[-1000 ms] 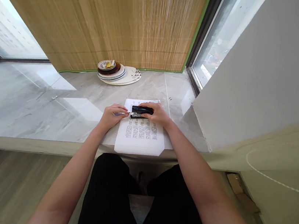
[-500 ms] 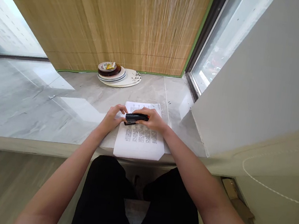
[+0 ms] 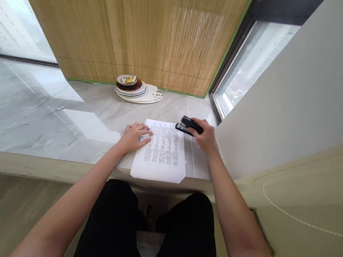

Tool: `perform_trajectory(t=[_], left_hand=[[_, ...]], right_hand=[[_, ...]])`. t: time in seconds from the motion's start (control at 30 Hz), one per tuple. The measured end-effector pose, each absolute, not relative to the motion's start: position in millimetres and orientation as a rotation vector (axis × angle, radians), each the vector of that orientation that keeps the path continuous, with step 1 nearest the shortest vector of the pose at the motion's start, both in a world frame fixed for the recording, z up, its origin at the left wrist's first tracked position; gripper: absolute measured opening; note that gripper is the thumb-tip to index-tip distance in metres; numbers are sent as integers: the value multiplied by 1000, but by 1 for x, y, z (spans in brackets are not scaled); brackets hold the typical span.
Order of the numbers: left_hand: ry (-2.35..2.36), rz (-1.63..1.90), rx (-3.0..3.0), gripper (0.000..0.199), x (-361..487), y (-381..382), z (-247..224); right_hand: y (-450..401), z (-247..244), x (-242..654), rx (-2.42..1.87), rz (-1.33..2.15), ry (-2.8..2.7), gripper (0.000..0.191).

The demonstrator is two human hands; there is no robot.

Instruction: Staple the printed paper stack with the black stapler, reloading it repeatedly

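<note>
Printed paper (image 3: 161, 157) lies on the grey marble ledge, its near edge reaching over the front of the ledge. My left hand (image 3: 134, 137) rests on the paper's left edge with fingers spread. In my right hand (image 3: 204, 134) is a black stapler (image 3: 187, 125), gripped by its rear end. The stapler's jaws are apart and point left, at the paper's upper right corner. Whether the stapler touches the sheet I cannot tell.
A stack of plates (image 3: 131, 88) with an oval platter (image 3: 153, 95) stands at the back, before a bamboo blind (image 3: 134, 29). A white wall (image 3: 278, 92) closes the right side. A cord (image 3: 289, 216) hangs at the lower right.
My right hand has carried the stapler from the paper's upper left area to its upper right corner. My left hand has come off the stapler and now lies spread on the paper.
</note>
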State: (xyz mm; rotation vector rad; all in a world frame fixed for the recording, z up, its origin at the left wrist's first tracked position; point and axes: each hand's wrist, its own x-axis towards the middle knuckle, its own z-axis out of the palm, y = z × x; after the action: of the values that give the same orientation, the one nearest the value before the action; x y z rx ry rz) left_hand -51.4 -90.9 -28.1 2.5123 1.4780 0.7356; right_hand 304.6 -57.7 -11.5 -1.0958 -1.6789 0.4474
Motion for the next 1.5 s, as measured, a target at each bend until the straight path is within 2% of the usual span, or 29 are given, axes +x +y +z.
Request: perform_trajectory(t=[0.2, 0.37, 0.53, 0.63, 0.7, 1.0, 1.17, 1.5], left_hand=[[1532, 682, 2496, 34, -49, -97, -20], [1235, 468, 2687, 27, -30, -84, 2], [755, 280, 2785, 46, 17, -35, 10], [687, 74, 2765, 63, 32, -16, 6], [702, 6, 2753, 66, 34, -12, 2], [716, 82, 2783, 67, 40, -18, -4], [635, 116, 2787, 65, 45, -16, -11], [620, 78, 2759, 71, 44, -11, -15]], right_hand=[[-45, -31, 346, -1270, 236, -1520, 43], [-38, -39, 349, -1232, 326, -1635, 41], [-39, -33, 349, -1104, 350, -1772, 31], [-41, -29, 348, -1074, 364, -1835, 28], [-42, -28, 347, -1080, 356, -1859, 28], [-49, -24, 345, -1102, 277, -1920, 29], [-47, -26, 343, -1042, 298, -2008, 37], [-49, -30, 336, -1116, 92, -2119, 47]])
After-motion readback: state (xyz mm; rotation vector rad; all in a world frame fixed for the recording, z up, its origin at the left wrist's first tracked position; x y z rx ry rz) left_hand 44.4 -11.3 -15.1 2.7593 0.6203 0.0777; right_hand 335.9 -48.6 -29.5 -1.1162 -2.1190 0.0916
